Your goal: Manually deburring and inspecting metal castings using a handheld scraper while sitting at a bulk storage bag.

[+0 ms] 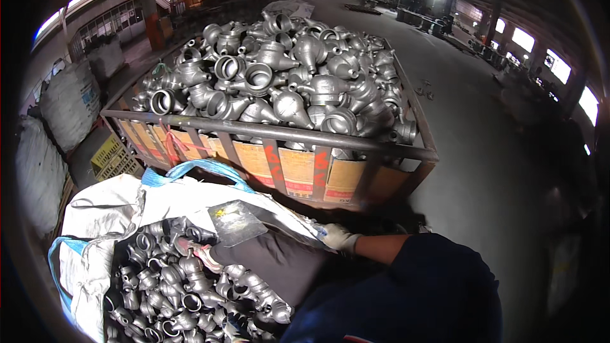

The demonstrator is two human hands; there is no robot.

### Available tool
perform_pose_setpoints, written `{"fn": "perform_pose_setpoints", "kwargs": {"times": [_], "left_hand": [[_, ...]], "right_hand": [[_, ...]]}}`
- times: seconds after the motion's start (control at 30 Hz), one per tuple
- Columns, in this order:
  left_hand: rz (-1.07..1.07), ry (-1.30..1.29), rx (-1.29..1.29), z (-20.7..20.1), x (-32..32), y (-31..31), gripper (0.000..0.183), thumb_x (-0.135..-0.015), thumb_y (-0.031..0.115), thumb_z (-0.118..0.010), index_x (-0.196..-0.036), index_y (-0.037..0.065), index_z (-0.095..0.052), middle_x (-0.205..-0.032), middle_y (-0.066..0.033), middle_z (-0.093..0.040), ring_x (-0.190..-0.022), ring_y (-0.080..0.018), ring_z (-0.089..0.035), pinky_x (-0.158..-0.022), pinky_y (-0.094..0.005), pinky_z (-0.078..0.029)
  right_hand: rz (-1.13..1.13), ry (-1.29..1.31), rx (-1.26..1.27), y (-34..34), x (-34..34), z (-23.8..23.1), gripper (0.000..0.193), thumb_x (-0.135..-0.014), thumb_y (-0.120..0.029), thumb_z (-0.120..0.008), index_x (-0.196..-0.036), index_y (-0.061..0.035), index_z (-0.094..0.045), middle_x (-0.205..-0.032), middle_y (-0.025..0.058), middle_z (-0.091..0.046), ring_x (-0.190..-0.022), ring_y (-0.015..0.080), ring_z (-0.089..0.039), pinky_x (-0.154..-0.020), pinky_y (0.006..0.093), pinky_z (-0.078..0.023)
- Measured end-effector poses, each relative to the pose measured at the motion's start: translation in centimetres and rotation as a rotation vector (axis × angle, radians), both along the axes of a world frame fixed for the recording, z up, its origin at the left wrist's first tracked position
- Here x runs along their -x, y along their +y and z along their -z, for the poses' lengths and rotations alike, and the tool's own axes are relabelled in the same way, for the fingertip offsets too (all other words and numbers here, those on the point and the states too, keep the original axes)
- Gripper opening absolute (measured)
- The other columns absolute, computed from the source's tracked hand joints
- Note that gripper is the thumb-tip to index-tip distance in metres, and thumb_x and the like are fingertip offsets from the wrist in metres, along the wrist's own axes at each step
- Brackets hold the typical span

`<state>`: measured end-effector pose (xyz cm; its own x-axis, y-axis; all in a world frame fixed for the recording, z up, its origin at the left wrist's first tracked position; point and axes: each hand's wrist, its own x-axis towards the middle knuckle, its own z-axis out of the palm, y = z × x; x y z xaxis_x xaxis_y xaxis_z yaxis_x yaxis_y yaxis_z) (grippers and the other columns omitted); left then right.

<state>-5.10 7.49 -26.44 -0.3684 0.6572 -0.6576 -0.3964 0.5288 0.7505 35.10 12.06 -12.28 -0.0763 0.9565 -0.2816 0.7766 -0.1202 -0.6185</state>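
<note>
**Gloved hands at the mouth of a sack of cast fittings**

Nearest the camera, at about six o'clock, a dark blue sleeve [413,292] fills the lower edge. From it the right hand [338,237], in a pale work glove, reaches toward nine o'clock and grips the folded rim of the large white woven bulk sack with blue lifting loops [114,206]. Its fingers are curled closed on the fabric edge.

The left hand [198,253], wearing a glove with a reddish trim, sits lower inside the sack, at about seven o'clock. It rests against the heap of small grey cast-metal pipe fittings [184,286], beside a dark fold of sleeve or lining. Whether its fingers clasp a fitting cannot be told, since the glove is mostly hidden.

The fittings lie directly under and toward seven o'clock of the left hand, touching it, so that hand is much the nearer; the right hand stays on the rim, well apart at three o'clock of the heap. The pieces lie jumbled, with long axes pointing every way. A flat grey metal plate with a yellow mark [235,221] lies on the sack's edge between the two hands.

Beyond, at twelve o'clock, a steel-framed crate lined with brown cardboard [279,133] stands just behind the sack, piled high with larger grey reducer fittings [286,82]. At nine o'clock are stuffed white sacks [67,105] and a yellow plastic crate [113,157]. Farther off stretches a dim concrete workshop floor [483,140].
</note>
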Motion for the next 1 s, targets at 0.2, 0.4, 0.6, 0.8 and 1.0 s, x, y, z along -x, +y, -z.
{"fn": "perform_pose_setpoints", "kwargs": {"times": [0.2, 0.4, 0.6, 0.8, 1.0], "left_hand": [[0.009, -0.019, 0.011, -0.3, 0.0, 0.4, 0.031, -0.094, 0.029, -0.047, -0.107, 0.002, -0.057, -0.093, -0.0134, -0.063, -0.079, -0.0214, -0.061, -0.067, -0.0381, -0.051], [0.014, -0.024, 0.013, -0.8, 0.3, 0.0, 0.032, -0.094, 0.029, -0.047, -0.11, 0.002, -0.056, -0.096, -0.013, -0.063, -0.08, -0.0217, -0.062, -0.069, -0.0377, -0.051], [0.004, -0.039, 0.025, -1.1, 0.5, -0.5, 0.033, -0.095, 0.029, -0.046, -0.113, 0.003, -0.055, -0.098, -0.0126, -0.063, -0.082, -0.0219, -0.062, -0.07, -0.0374, -0.051], [0.011, -0.039, 0.027, -1.5, 0.2, -0.3, 0.034, -0.095, 0.029, -0.045, -0.116, 0.004, -0.053, -0.1, -0.0121, -0.063, -0.084, -0.0221, -0.062, -0.071, -0.037, -0.051], [0.004, -0.04, 0.027, -1.7, 0.4, -1.2, 0.036, -0.095, 0.029, -0.044, -0.12, 0.005, -0.052, -0.102, -0.0117, -0.063, -0.086, -0.0224, -0.062, -0.072, -0.0367, -0.052]], "right_hand": [[-0.224, -0.081, -0.123, -0.5, -3.0, -1.7, 0.033, -0.088, -0.018, -0.05, -0.116, -0.0068, -0.06, -0.106, 0.0203, -0.064, -0.095, 0.0337, -0.061, -0.085, 0.0395, -0.045], [-0.187, -0.169, -0.126, 0.3, -0.6, -1.3, 0.041, -0.082, -0.009, -0.044, -0.122, -0.0059, -0.054, -0.111, 0.0236, -0.06, -0.106, 0.0369, -0.058, -0.09, 0.0423, -0.046], [-0.313, -0.265, 0.101, -1.7, -0.1, -4.2, 0.037, -0.086, -0.015, -0.044, -0.12, -0.0125, -0.058, -0.103, 0.0196, -0.065, -0.1, 0.0347, -0.062, -0.087, 0.0426, -0.046], [-0.023, 0.29, 0.088, -0.6, -1.2, -3.9, 0.045, -0.088, -0.017, -0.049, -0.133, -0.0179, -0.051, -0.078, 0.007, -0.065, -0.068, 0.0178, -0.062, -0.066, 0.0331, -0.051], [-0.075, -0.204, 0.004, -0.9, 0.4, -2.0, 0.046, -0.09, -0.018, -0.042, -0.135, -0.0231, -0.046, -0.078, 0.0117, -0.066, -0.072, 0.0295, -0.066, -0.068, 0.043, -0.051]]}}
